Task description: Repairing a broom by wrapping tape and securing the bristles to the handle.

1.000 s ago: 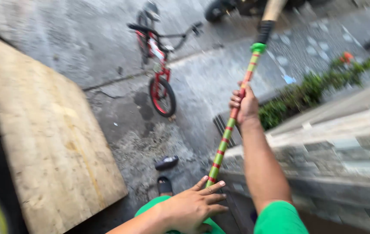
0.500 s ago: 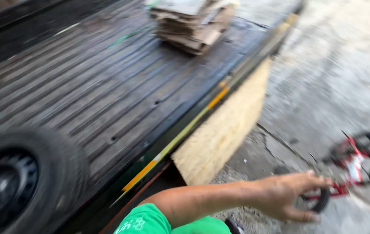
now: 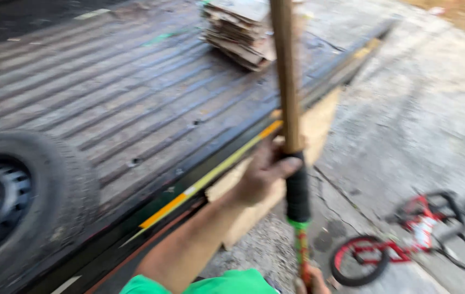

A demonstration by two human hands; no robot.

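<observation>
Hands, two of them, gripped one upright pole, your left closed on its black sleeve, your right low on it, beside one truck bed carrying one tyre, one cardboard stack, one red bicycle below.

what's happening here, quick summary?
A person in a green shirt holds a long pole upright beside a ribbed truck bed. One hand has a grip near the pole's black wrap; another hand shows on the striped lower end at the frame's bottom edge. Which hand is which is unclear. A spare tyre and stacked cardboard lie on the bed. A red bicycle lies on the concrete.
</observation>
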